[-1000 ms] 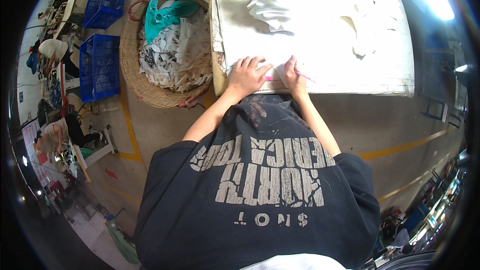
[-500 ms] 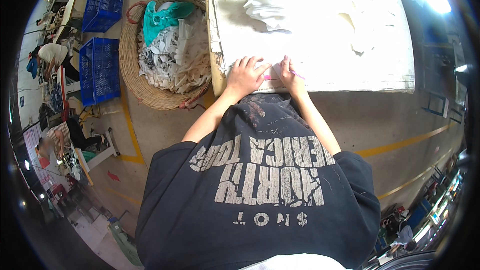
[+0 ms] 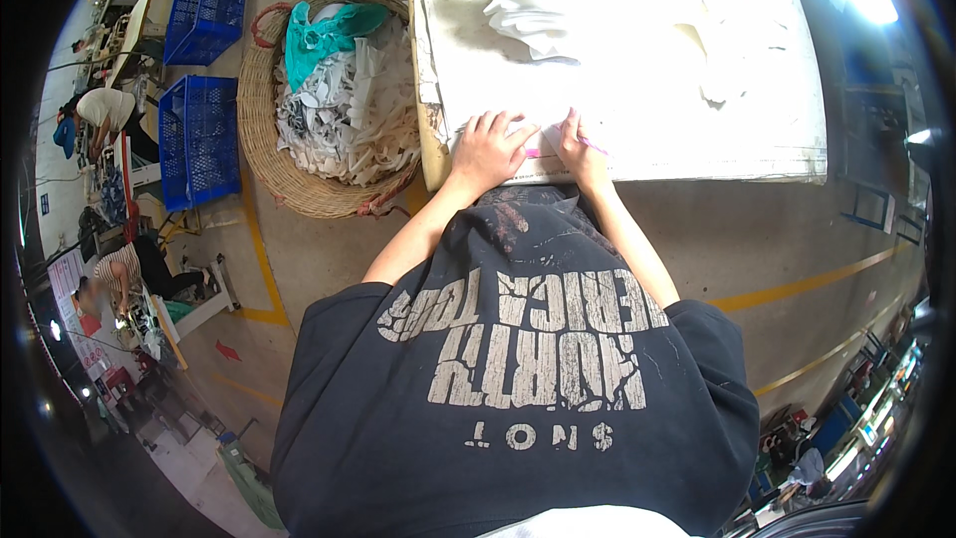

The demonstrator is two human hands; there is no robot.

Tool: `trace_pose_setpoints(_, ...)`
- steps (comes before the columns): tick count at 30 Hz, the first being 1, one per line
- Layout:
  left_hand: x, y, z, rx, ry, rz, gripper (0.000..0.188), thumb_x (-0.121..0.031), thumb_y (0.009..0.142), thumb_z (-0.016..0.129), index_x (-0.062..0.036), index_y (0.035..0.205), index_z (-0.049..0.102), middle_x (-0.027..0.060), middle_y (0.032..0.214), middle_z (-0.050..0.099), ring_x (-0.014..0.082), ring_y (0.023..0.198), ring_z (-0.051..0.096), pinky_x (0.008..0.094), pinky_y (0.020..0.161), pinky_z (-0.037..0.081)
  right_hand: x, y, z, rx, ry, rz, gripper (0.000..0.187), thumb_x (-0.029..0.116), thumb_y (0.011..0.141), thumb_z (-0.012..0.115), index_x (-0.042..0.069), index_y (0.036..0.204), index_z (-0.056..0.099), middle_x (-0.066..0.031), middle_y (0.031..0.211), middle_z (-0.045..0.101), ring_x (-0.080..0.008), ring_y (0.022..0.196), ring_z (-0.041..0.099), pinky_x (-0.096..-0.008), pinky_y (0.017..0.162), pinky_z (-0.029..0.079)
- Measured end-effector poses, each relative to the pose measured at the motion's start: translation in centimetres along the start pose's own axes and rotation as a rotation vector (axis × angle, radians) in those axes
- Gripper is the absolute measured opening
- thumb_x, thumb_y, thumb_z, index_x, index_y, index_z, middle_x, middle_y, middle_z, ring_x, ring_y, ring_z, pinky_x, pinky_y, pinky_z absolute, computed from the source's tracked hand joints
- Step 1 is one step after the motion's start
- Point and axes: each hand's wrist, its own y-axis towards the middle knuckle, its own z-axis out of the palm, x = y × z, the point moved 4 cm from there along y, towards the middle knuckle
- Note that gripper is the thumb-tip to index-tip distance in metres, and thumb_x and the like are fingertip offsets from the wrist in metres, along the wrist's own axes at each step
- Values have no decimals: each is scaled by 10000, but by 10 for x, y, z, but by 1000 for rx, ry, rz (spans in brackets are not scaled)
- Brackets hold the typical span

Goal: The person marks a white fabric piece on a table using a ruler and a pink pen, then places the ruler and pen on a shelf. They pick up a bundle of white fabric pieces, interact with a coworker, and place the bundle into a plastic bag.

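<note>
At the near edge of the white table [image 3: 687, 144], my left hand [image 3: 485, 154] lies flat with its fingers apart, pressing on a pale sheet whose outline is washed out by glare. Just beside its thumb is a small bright pink patch [image 3: 533, 153]. My right hand [image 3: 580, 151], a little to the right, is closed around a thin purple pen [image 3: 596, 147]. The pen's tip is hidden by the fingers and glare. White ruffled fabric pieces [image 3: 528, 20] lie in a row farther up the table.
Left of the table stands a wicker basket [image 3: 257, 139] full of white scraps, with a green plastic bag [image 3: 324, 35] on top. Blue crates [image 3: 199, 139] stand beyond it. More pale pieces [image 3: 719, 70] lie at the table's right. Two people work at far left.
My right hand and the pen have shifted very slightly. My left hand rests where it was.
</note>
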Motion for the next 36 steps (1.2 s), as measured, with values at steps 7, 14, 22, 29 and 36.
trace_pose_setpoints(7,0,0,-1,5,-9,-6,426,-263,859,682,-270,1284,709,9,1243,630,232,1131,569,404,967,471,-5,1,6,67,234,127,398,107,978,615,-34,1350,625,-183,1174,721,-284,847,755,-347,703,611)
trace_pose_setpoints(14,0,1,-2,-2,-6,-4,410,-262,862,679,-270,1270,712,9,1241,630,232,1122,573,398,965,472,-7,7,-3,13,479,275,263,167,1032,581,-4,1194,698,-162,965,751,-293,766,746,-360,658,596)
trace_pose_setpoints(22,0,0,-1,-4,-3,2,404,-269,866,684,-271,1269,714,11,1235,633,229,1122,573,394,962,471,-1,12,-21,-107,484,288,259,208,1065,553,17,1060,728,-148,820,739,-309,732,734,-394,649,578)
trace_pose_setpoints(29,0,1,-1,4,-7,3,397,-283,879,684,-276,1275,711,11,1238,637,232,1127,577,400,964,468,-2,4,-14,-48,197,157,268,151,1021,579,-20,1201,682,-149,916,746,-304,757,738,-390,669,585)
trace_pose_setpoints(36,0,2,-1,12,2,0,391,-290,882,681,-295,1272,708,8,1243,633,229,1132,578,404,965,469,-12,-5,-6,82,424,264,278,133,993,619,-22,1214,686,-133,944,752,-280,757,746,-380,643,589)
